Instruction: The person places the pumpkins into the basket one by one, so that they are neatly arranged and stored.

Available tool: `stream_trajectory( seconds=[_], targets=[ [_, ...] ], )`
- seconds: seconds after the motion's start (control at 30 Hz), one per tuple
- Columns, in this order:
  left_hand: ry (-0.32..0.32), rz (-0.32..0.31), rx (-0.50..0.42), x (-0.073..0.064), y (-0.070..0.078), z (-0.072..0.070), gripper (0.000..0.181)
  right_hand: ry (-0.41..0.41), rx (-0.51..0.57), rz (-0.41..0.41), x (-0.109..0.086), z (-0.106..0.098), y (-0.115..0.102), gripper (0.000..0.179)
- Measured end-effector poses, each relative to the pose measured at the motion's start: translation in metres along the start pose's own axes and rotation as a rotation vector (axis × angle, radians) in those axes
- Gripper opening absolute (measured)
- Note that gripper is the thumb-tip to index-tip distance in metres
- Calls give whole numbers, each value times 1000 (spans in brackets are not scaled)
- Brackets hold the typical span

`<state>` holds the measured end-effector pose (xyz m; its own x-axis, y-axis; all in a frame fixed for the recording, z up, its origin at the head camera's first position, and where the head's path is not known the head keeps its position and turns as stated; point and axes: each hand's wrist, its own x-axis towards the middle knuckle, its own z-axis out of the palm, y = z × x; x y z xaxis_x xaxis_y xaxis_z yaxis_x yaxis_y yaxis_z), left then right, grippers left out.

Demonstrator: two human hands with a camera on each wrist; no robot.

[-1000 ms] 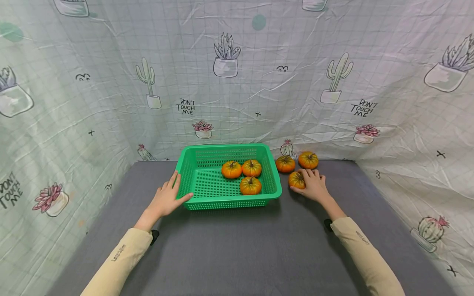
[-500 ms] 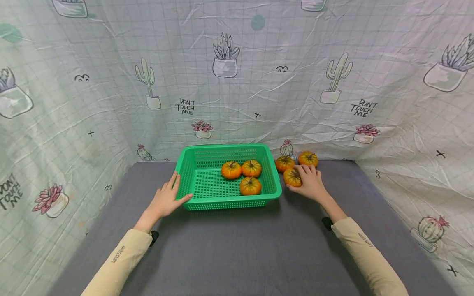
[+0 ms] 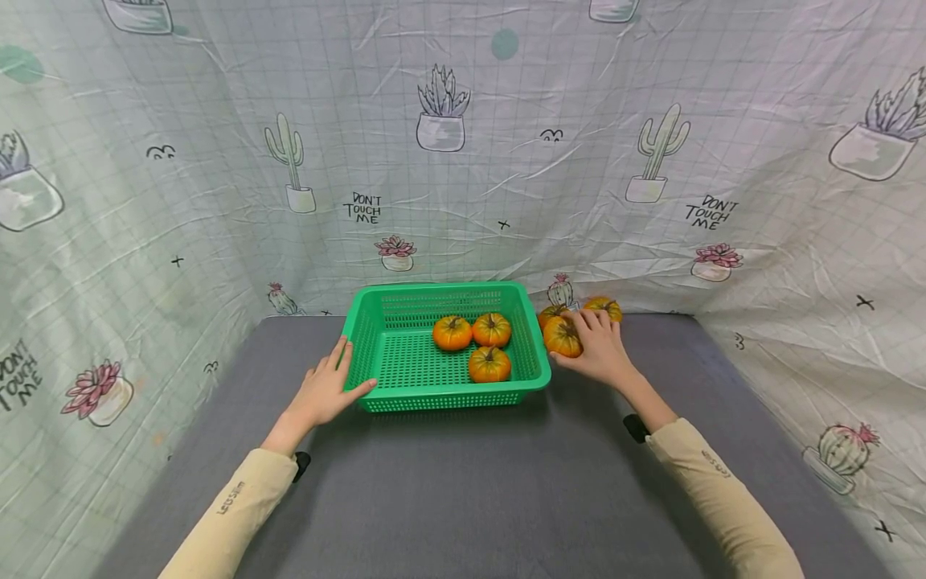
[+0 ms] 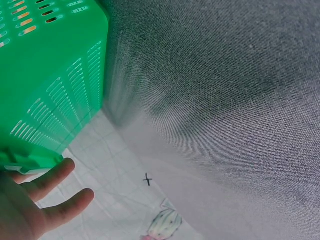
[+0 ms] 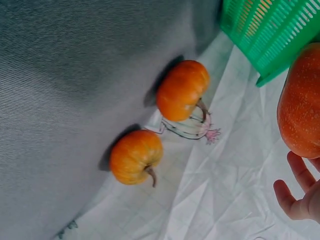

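Observation:
My right hand (image 3: 603, 351) grips a small orange pumpkin (image 3: 562, 337) beside the right rim of a green plastic basket (image 3: 441, 400). In the right wrist view this pumpkin (image 5: 304, 102) hangs clear of the table, at the right edge, with fingertips under it. Three more pumpkins lie inside the basket, one nearer (image 3: 489, 364) and two behind it. At the basket's left rim rests my left hand (image 3: 323, 389), fingers spread and straight. The left wrist view shows its fingers (image 4: 56, 176) touching the rim from outside.
Two pumpkins stand on the grey table (image 3: 463, 490) right of the basket, one (image 5: 183, 90) closer to it and one (image 5: 136, 157) farther off. A white printed cloth (image 3: 463, 209) hangs behind and along both sides of the table.
My right hand has lifted the pumpkin and carried it left to the basket's right rim, partly covering the two pumpkins behind. The left hand has stayed in place.

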<state>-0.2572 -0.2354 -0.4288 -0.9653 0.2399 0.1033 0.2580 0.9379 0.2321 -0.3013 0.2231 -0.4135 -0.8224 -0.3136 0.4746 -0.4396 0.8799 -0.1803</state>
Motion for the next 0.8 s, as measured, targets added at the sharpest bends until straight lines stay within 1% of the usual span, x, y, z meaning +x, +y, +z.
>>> stream_trajectory(
  seconds=[0.27,0.43,0.63,0.8],
  targets=[
    [-8,-3,0,0,0,-1,92,11,13,-44,6,-9,-14,67],
    [-10,-3,8,0,-1,-2,93,-16,9,-66,13,-11,-25,65],
    [-8,-2,9,0,-2,-2,93,-53,10,-122,25,-10,-41,62],
    [-13,2,5,0,-1,-2,92,-82,9,-148,33,-10,-52,64]
  ],
)
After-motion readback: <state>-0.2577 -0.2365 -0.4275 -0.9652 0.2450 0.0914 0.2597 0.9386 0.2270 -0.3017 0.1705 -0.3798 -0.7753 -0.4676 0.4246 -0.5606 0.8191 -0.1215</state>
